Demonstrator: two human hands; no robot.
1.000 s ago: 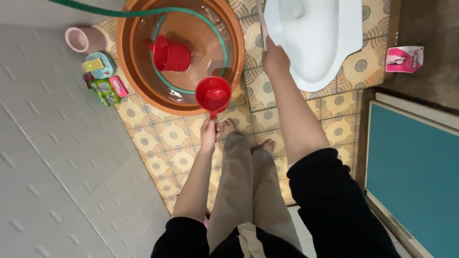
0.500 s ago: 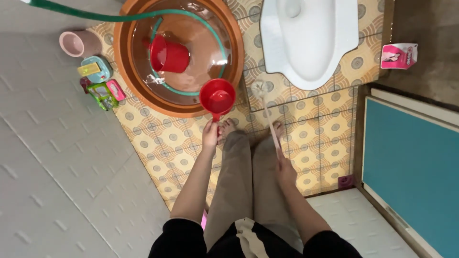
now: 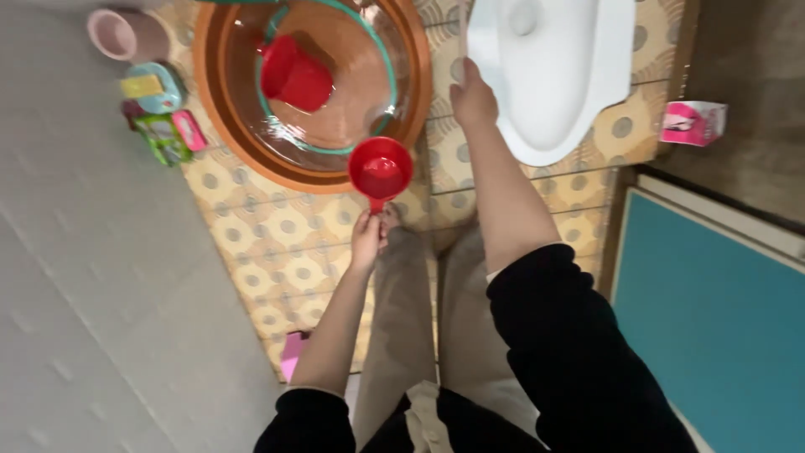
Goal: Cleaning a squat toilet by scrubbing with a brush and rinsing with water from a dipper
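Two hands are out in front, over a yellow tiled floor. Nearest, the left hand is shut tight around the handle of a red scoop. The scoop sits level in the air, just past the near rim of an orange basin. It may have water in it, but that is hard to see.

Farther out, the right hand is closed on a thin white stick beside the white toilet. What is on the end of the stick is out of view. A red pail and a green hose lie in the basin's water.

This looks like the step of carrying the scoop between basin and toilet. The next move calls for a steady, level left hand, so nothing spills on the tiles.
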